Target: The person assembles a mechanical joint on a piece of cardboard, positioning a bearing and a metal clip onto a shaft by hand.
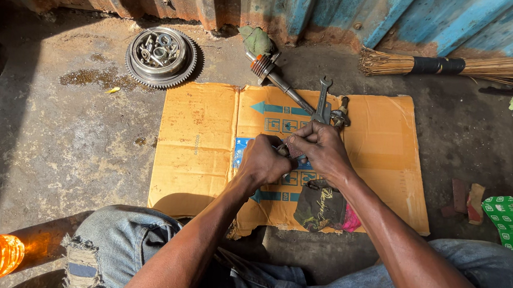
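The ground is a rough grey concrete floor (55, 146) with a dark wet patch, and behind it stands a rusty wall of blue wavy metal sheets (340, 10). A flat sheet of orange cardboard (195, 145) lies on the floor, wrinkled and stained. A stick broom (458, 66) of thin brown straws lies by the wall. A round toothed metal wheel (161, 56) sits on the floor, holding shiny nuts and rings. A long steel wrench (321, 100) rests on the cardboard's far edge. A dark crumpled cloth (320, 209) lies under the wrists. The left hand (262, 161) and right hand (322, 149) meet over the cardboard, fingers curled tight, pinching a small metal part (286, 147) between them, mostly hidden.
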